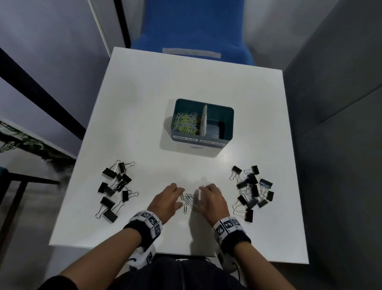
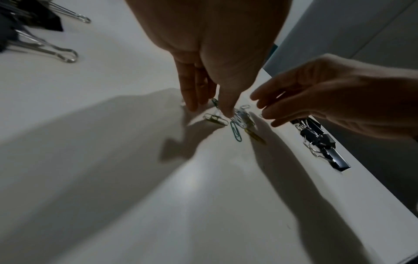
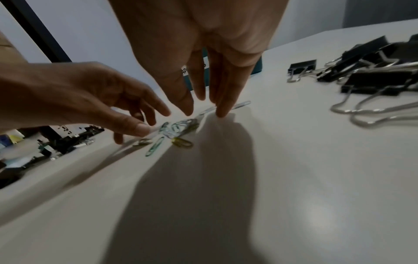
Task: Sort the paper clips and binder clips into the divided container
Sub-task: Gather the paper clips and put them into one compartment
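Note:
A small heap of coloured paper clips [image 1: 187, 200] lies near the table's front edge, between my two hands. My left hand [image 1: 177, 197] stands on its left with fingers pointing down; its thumb tip [image 2: 227, 112] touches the heap [image 2: 239, 121]. My right hand [image 1: 202, 194] stands on its right with straight fingers [image 3: 222, 107] on the table beside the clips [image 3: 178, 129]. Neither hand grips anything. The teal divided container [image 1: 227, 112] sits at the table's centre; its left half holds many paper clips [image 1: 186, 123], its right half looks bare.
Black binder clips lie in two loose piles, one to the left [image 1: 114, 189] and one to the right [image 1: 252, 190] of my hands. The white table [image 1: 158, 90] ends just behind my wrists. A blue chair [image 1: 189, 23] stands beyond its far edge.

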A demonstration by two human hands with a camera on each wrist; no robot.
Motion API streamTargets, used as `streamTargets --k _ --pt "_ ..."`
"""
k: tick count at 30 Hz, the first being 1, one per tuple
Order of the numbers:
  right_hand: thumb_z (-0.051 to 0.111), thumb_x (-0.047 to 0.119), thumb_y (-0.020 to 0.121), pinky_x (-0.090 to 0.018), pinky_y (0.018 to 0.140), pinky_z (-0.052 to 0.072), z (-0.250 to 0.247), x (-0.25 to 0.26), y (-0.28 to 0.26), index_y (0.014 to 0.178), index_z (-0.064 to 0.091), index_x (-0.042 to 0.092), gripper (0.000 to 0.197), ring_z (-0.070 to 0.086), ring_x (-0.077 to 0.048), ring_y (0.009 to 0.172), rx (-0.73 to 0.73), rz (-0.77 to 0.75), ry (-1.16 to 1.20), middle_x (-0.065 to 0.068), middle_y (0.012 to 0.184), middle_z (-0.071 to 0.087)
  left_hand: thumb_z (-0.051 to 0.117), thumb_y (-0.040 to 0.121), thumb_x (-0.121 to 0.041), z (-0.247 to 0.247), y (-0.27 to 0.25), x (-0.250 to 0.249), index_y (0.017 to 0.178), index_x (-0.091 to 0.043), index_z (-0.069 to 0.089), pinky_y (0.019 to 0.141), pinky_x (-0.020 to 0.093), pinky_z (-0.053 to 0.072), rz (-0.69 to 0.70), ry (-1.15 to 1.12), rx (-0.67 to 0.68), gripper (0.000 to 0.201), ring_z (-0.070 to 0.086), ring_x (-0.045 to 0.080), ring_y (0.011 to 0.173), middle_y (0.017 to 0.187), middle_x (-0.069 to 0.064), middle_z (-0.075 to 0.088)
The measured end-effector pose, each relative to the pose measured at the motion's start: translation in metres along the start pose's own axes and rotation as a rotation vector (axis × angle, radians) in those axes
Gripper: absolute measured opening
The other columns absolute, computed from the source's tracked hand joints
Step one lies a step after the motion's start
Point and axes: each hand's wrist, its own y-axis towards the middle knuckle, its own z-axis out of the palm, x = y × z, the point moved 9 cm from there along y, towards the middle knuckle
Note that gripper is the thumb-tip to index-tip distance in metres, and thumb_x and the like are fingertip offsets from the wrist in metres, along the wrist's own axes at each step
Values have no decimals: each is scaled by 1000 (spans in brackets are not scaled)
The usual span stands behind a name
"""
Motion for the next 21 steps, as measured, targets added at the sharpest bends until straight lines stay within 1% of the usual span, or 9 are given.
streamTargets --k 2,4,6,9,11,13,15,18,21 --pt "67 30 81 -38 81 52 -3 -15 1 132 47 14 57 43 -28 119 14 40 -79 -8 133 43 64 87 -32 -2 -3 8 139 -12 41 77 39 50 -39 21 -9 60 47 23 111 125 6 43" --pt "68 37 80 -41 100 45 1 -24 4 142 33 10 77 31 -31 132 75 28 -168 -11 148 29 65 85 -39 1 -6 8 142 -9 34 75 39 49 -49 77 5 72 43 24 113 126 7 40" --pt "65 37 82 -43 107 38 10 -20 5 144 29 5 78 26 -33 136 132 -6 -218 -14 152 23 68 83 -38 5 -8 3 140 -6 35 72 39 51 -34 106 0 73 45 26 111 124 9 42" --pt "60 20 86 -42 100 45 16 4 -6 134 40 2 56 31 -33 131 108 -77 -166 -16 146 31 83 68 -32 16 -12 -7 129 -5 46 54 31 53 22 149 15 76 57 24 92 108 8 51" --pt "58 12 85 -42 95 49 21 16 -16 130 45 3 48 35 -33 129 86 -127 -107 -16 141 37 87 64 -29 19 -12 -15 124 -4 52 50 28 52 64 164 -8 74 60 23 84 102 8 55" --pt "58 10 84 -43 96 48 21 22 -22 132 46 6 49 39 -31 127 85 -163 -23 -15 138 43 81 73 -25 14 -12 -20 128 -4 51 58 33 55 96 122 -35 66 58 25 89 107 10 54" --pt "64 7 79 -43 93 51 12 20 -24 129 51 5 51 49 -35 120 17 -193 14 -18 131 51 77 76 -24 8 -12 -18 129 -4 50 62 36 55 111 103 -55 63 55 26 92 110 11 54" --pt "71 10 75 -42 97 49 -3 -8 -15 125 53 1 54 50 -37 118 -82 -56 -51 -22 129 52 79 71 -36 7 -11 -12 128 -6 49 65 34 57 143 164 -52 72 52 24 98 117 8 55" --pt "70 23 76 -43 93 49 -4 -28 -10 123 51 0 55 48 -37 116 -75 89 -137 -21 129 48 76 68 -51 18 -7 -15 130 -6 49 74 33 55 210 274 1 82 50 25 105 129 10 54"
